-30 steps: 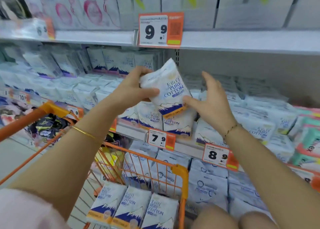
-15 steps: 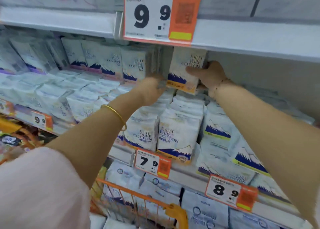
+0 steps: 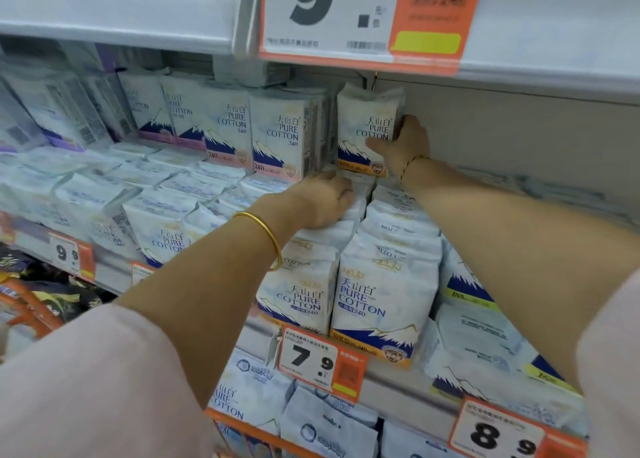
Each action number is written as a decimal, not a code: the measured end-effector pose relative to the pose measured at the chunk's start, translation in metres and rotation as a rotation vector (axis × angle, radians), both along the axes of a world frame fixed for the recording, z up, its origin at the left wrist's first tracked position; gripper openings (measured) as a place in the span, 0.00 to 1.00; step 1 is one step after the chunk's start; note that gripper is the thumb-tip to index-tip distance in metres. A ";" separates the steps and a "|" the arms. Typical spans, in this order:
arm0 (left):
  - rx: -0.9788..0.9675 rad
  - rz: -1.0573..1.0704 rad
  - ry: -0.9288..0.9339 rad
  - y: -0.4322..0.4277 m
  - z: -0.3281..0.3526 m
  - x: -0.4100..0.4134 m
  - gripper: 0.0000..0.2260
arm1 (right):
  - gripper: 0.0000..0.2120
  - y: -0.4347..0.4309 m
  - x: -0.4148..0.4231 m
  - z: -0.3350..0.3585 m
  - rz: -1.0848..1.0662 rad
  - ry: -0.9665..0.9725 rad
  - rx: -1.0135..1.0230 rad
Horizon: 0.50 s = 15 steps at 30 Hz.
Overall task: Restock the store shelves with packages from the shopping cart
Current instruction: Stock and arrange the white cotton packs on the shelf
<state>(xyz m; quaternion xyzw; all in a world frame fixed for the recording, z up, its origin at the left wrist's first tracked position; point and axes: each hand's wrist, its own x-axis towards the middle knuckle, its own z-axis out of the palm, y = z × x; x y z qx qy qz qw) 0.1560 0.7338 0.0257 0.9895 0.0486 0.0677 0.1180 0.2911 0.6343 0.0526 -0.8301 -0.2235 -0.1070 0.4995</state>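
Change: package [image 3: 363,125] went from tilted in both hands to upright; left hand [image 3: 320,199] came off it.
Package: stood at the right end of the back row, just beside the "240" packs [image 3: 277,135].
Right hand [image 3: 401,144]: thumb on the front, clamped on package.
Left hand: lay on flat packs [image 3: 391,215]; fingers hidden, grip can't tell.
Shelf [image 3: 391,388]: full of white packs.
Print: "PURE COTTON 240"; tags 9.9 [image 3: 360,14], 7.9 [image 3: 320,360], 8.9 [image 3: 502,433].

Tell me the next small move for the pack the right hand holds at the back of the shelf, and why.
Probably nudge the pack left, flush with the upright row, then let go: the right hand grips its right edge, it stands upright, and a narrow gap seems to separate them.
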 end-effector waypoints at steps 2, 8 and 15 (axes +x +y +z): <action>-0.014 0.006 0.006 -0.001 -0.002 0.000 0.19 | 0.27 0.006 0.003 0.001 -0.020 0.023 -0.009; -0.061 0.024 0.028 -0.002 0.002 -0.003 0.19 | 0.25 0.022 0.013 0.007 -0.030 0.125 -0.065; -0.082 0.045 -0.006 -0.002 0.007 -0.010 0.18 | 0.17 0.028 0.006 0.008 0.016 0.202 -0.121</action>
